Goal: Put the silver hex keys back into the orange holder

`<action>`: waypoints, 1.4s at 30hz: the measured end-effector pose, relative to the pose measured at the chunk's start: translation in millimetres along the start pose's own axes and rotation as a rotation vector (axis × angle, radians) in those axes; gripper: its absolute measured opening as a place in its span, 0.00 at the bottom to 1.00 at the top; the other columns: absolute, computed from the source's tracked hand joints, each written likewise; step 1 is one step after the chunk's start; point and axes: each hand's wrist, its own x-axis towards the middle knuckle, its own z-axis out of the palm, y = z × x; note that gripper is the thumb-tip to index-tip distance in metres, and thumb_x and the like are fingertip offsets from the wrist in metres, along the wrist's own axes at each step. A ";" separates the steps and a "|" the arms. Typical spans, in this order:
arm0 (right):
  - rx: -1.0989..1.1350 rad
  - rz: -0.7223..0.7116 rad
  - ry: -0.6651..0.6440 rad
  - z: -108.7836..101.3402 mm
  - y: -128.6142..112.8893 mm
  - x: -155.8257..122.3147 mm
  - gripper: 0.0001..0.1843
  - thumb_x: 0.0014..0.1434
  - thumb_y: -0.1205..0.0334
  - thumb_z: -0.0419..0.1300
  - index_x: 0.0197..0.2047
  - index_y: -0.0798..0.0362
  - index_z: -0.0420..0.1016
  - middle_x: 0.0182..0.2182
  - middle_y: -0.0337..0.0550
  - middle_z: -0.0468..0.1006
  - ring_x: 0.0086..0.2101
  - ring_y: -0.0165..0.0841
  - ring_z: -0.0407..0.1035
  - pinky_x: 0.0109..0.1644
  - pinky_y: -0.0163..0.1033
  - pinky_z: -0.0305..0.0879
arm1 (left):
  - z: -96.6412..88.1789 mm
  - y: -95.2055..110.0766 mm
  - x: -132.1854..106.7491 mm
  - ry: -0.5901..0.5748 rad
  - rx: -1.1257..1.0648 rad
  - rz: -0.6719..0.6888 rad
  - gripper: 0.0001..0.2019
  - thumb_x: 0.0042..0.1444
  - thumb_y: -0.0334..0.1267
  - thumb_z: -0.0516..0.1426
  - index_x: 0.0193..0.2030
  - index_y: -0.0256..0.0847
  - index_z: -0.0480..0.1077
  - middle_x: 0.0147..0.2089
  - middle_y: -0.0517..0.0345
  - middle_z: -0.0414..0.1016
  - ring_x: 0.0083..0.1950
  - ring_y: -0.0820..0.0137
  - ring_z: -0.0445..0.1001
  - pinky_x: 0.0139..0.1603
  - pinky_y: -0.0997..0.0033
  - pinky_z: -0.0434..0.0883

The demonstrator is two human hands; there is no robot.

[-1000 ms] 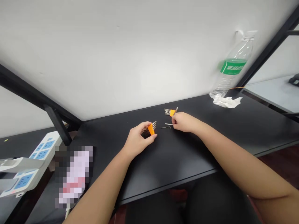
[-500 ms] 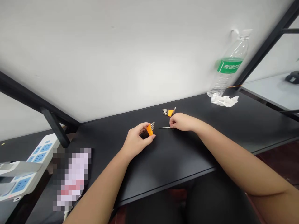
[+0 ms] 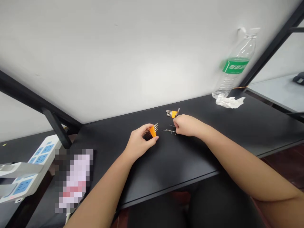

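Note:
My left hand [image 3: 140,142] is wrapped round an orange hex key holder [image 3: 152,131], with several metal key ends sticking out of it. My right hand [image 3: 186,124] is closed in a pinch, and a thin hex key [image 3: 172,126] pokes out to the left of its fingertips. Just below those fingers, loose hex keys [image 3: 168,130] lie on the black table. A second orange holder [image 3: 174,114] filled with several hex keys rests right behind my right hand, its near end partly hidden by the knuckles.
Against the white wall leans a clear plastic bottle [image 3: 234,68], with a crumpled tissue [image 3: 230,102] at its base. A white power strip [image 3: 45,156] is at the left, beside a blurred-out pinkish item [image 3: 78,174]. The black table's [image 3: 171,183] front edge runs above my legs.
My right hand has risen slightly away from the loose hex keys, with one thin key now apart from them in its fingers. My left hand stays put with its holder.

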 end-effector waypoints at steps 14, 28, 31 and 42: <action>0.305 -0.595 0.275 6.8 -15.2 -4.8 0.07 0.66 0.71 0.57 0.39 0.55 0.76 0.36 0.43 0.75 0.34 0.32 0.68 0.42 0.37 0.65 | -0.4 3.0 -0.7 0.049 0.070 0.022 0.22 0.51 0.45 0.68 0.52 0.42 0.75 0.47 0.55 0.83 0.45 0.63 0.83 0.53 0.60 0.80; 0.023 -0.626 0.377 12.1 -24.5 -13.0 0.13 0.67 0.76 0.53 0.41 0.57 0.79 0.43 0.48 0.75 0.33 0.31 0.66 0.36 0.37 0.63 | -0.8 4.0 -1.4 -0.041 0.251 0.100 0.18 0.54 0.44 0.67 0.51 0.45 0.75 0.40 0.61 0.81 0.37 0.69 0.78 0.42 0.68 0.76; 0.011 -0.618 0.283 13.4 -32.9 -15.9 0.12 0.66 0.77 0.52 0.41 0.57 0.76 0.42 0.47 0.73 0.31 0.30 0.64 0.35 0.36 0.61 | 1.4 10.4 -1.2 -0.078 0.276 0.127 0.17 0.54 0.42 0.66 0.50 0.46 0.75 0.40 0.62 0.81 0.37 0.69 0.78 0.42 0.70 0.74; 0.444 -0.595 0.301 27.6 -29.1 1.7 0.04 0.65 0.71 0.59 0.38 0.54 0.69 0.37 0.41 0.69 0.34 0.30 0.65 0.39 0.36 0.63 | 0.8 10.2 -3.2 -0.039 0.183 0.147 0.16 0.55 0.40 0.66 0.51 0.46 0.76 0.41 0.62 0.81 0.37 0.70 0.77 0.44 0.70 0.75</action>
